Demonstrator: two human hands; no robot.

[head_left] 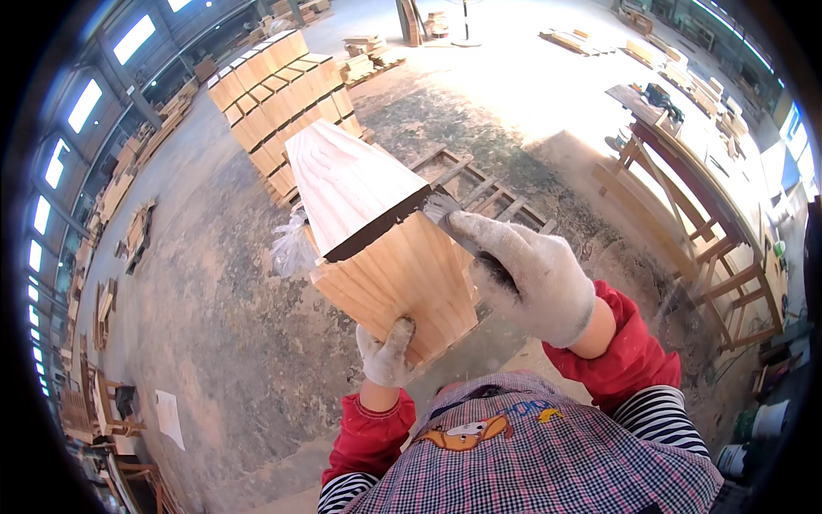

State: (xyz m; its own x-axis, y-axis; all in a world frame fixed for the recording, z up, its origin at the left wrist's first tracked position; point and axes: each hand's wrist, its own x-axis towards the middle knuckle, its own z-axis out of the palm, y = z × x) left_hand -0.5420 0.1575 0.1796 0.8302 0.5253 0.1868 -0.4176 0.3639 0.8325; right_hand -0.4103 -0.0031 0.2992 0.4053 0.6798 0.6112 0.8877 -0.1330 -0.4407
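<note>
Wooden piece [432,278], one, held up over the floor [257,368]. Dark band [372,230] spans the edge between two bare visible faces; I judge this edge nearly done, hidden sides unknown. Left hand [384,353] pinches the piece; right hand [535,274] pinches one brush [440,207]. Stacks behind: one tall.

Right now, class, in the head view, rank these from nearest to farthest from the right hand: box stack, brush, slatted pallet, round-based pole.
1. Brush: in the right hand.
2. Slatted pallet: lying low, beyond the held box.
3. Box stack: farther off, to the left.
4. Round-based pole: farthest, at the upper middle.
</note>
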